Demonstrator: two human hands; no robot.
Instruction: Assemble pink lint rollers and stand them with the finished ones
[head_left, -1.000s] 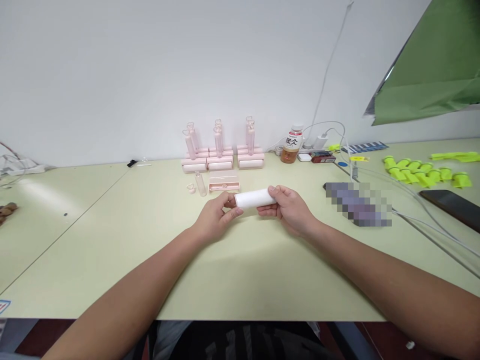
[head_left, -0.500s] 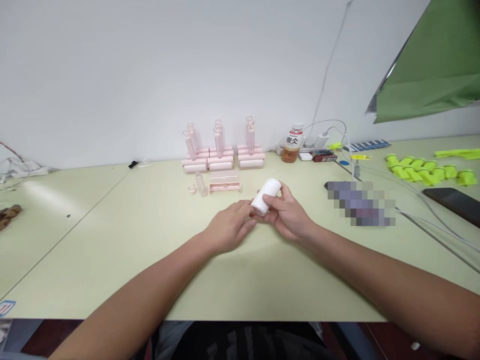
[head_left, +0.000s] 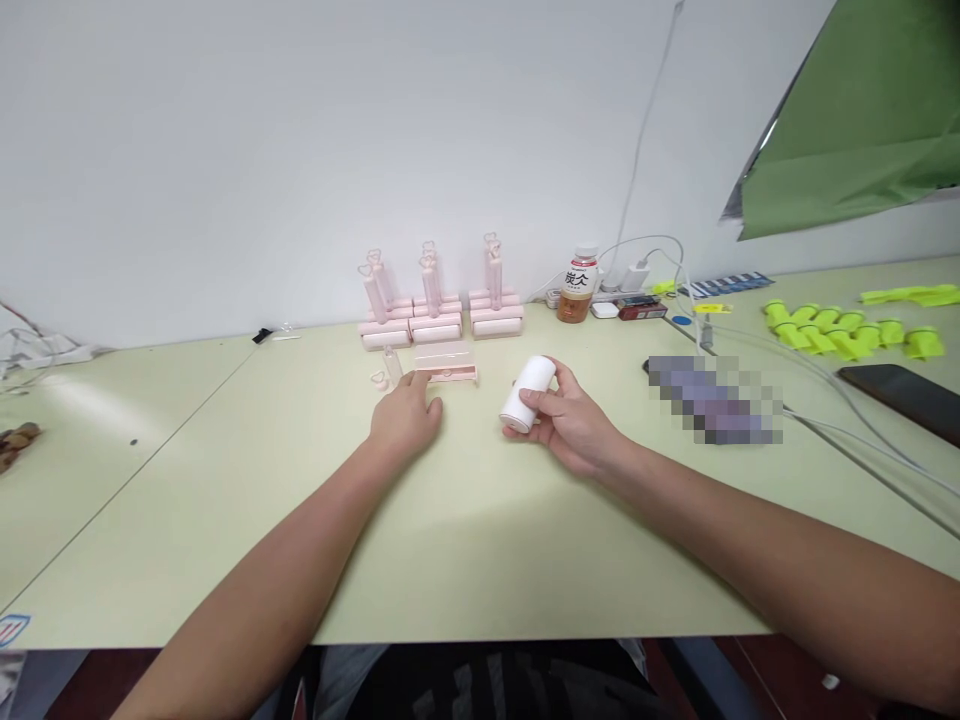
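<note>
My right hand (head_left: 566,425) grips a white roll (head_left: 527,393) around its near end, thumb across the top and fingers curled beneath, so the roll tilts up and away from me just above the pale green table (head_left: 465,540), a little right of centre. My left hand (head_left: 405,418) holds nothing; it lies palm down with loose fingers stretched toward the far side, fingertips just short of a pink frame piece (head_left: 447,367) lying flat on the table. Whether the fingertips actually touch that piece I cannot tell. Just left of the frame piece, beyond my left hand, stand a small clear tube (head_left: 389,362) and a tiny heart-shaped cap (head_left: 378,379).

Farther back, against the white wall, stacks of pink rollers (head_left: 436,318) sit in three groups, each with upright handles rising from it. To their right stands a drink bottle (head_left: 575,285) with a white cap and dark label, and white cables (head_left: 750,345) trail from there across the right side of the table. Far right, a cluster of yellow-green plastic parts (head_left: 844,335) lies near a dark phone (head_left: 900,388). A green sheet (head_left: 862,120) hangs at the upper right.
</note>
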